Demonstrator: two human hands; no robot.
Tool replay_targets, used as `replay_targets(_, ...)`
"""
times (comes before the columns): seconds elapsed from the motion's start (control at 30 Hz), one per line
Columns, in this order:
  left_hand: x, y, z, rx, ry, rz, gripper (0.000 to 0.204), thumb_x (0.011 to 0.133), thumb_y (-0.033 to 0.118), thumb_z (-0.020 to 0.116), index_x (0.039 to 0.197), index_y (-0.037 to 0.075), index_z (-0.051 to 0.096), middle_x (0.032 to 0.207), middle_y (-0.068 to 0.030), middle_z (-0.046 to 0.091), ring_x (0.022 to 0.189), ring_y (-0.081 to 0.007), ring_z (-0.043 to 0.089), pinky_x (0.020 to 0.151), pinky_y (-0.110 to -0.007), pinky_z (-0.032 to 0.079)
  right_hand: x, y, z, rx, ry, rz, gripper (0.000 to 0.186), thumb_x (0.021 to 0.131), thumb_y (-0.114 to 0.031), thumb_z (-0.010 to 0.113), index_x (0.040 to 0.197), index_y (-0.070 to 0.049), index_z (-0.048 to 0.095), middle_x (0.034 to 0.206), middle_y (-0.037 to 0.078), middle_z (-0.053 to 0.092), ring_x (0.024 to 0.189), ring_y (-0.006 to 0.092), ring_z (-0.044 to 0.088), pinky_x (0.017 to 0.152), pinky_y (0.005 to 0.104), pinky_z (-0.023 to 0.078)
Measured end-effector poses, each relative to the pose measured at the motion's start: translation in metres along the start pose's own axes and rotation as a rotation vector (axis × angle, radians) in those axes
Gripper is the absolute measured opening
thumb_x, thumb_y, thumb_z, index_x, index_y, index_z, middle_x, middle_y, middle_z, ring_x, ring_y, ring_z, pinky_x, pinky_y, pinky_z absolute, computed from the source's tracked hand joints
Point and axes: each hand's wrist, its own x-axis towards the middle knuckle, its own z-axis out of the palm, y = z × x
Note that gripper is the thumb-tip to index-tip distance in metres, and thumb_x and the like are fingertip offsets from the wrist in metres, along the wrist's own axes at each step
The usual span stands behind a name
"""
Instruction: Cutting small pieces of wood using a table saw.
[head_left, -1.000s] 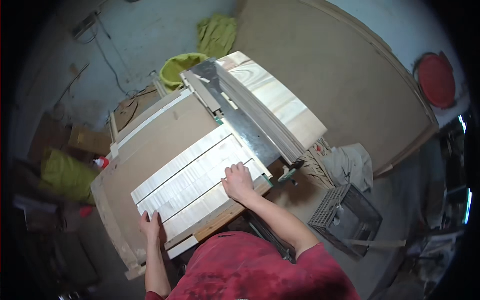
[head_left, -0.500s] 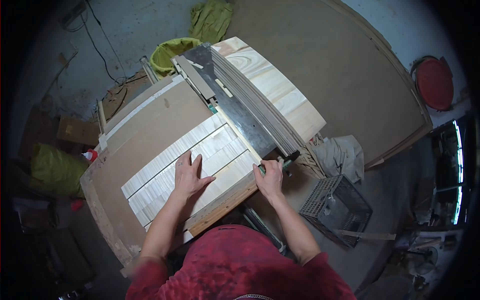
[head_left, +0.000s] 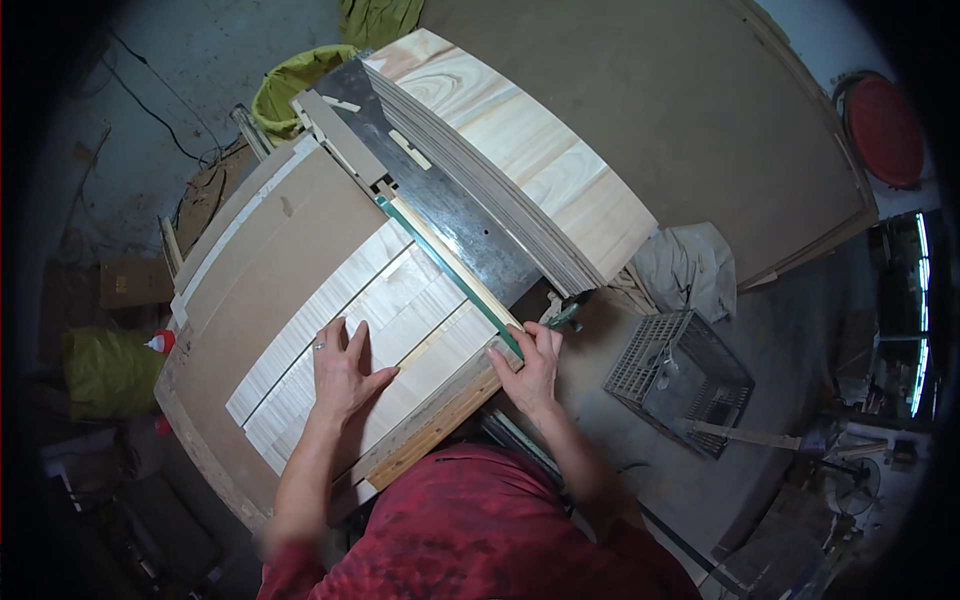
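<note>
Pale wooden boards (head_left: 385, 310) lie side by side on the brown panel of the bench, with narrow dark gaps between them. My left hand (head_left: 342, 375) rests on the boards, fingers spread, a ring on one finger. At the boards' right ends runs a green edge (head_left: 450, 268), and just beyond it lies a thin pale wooden strip (head_left: 468, 278). My right hand (head_left: 532, 372) pinches the near end of that strip, its thumb on the board side. The fingertips partly cover the strip's end.
A stack of wide wood-grained panels (head_left: 540, 150) stands beyond the dark metal table (head_left: 440, 200), where small wood offcuts (head_left: 410, 150) lie. A grey plastic crate (head_left: 680, 375) sits on the floor at right. A yellow-green sack (head_left: 290, 90) hangs at the far end.
The thin strip now lies apart from the board ends, baring the green edge between them. My right thumb has shifted toward the boards. The whole view has turned slightly.
</note>
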Motion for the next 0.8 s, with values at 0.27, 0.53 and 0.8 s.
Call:
replay_targets(0.27, 0.016, 0.002, -0.004, 0.009, -0.007, 0.016, 0.093, 0.072, 0.044, 0.100, 0.148, 0.000, 0.069, 0.156, -0.0317, 0.051, 0.141, -0.0508, 0.051, 0.119, -0.061, 0.045, 0.007, 0.004, 0.002, 0.035, -0.027, 0.014, 0.052, 0.087, -0.030, 0.092, 0.129, -0.002, 0.079, 0.143, 0.024, 0.059, 0.132, 0.0431, 0.052, 0.112, 0.0520, 0.047)
replay_targets(0.53, 0.023, 0.001, -0.010, 0.034, -0.022, 0.008, 0.094, 0.071, 0.042, 0.100, 0.149, 0.002, 0.069, 0.159, -0.0307, 0.049, 0.143, -0.0516, 0.051, 0.119, -0.061, 0.047, 0.016, 0.004, -0.001, 0.084, -0.107, 0.006, 0.047, 0.087, -0.025, 0.090, 0.125, 0.000, 0.080, 0.150, 0.026, 0.057, 0.136, 0.0444, 0.051, 0.114, 0.0540, 0.047)
replay_targets(0.8, 0.032, -0.005, 0.013, 0.024, -0.059, -0.027, 0.092, 0.075, 0.043, 0.099, 0.151, 0.003, 0.067, 0.161, -0.0310, 0.047, 0.146, -0.0509, 0.047, 0.122, -0.061, 0.044, 0.028, 0.027, 0.015, 0.138, -0.145, -0.014, 0.042, 0.088, -0.018, 0.088, 0.123, 0.004, 0.079, 0.152, 0.027, 0.058, 0.138, 0.0438, 0.052, 0.115, 0.0527, 0.046)
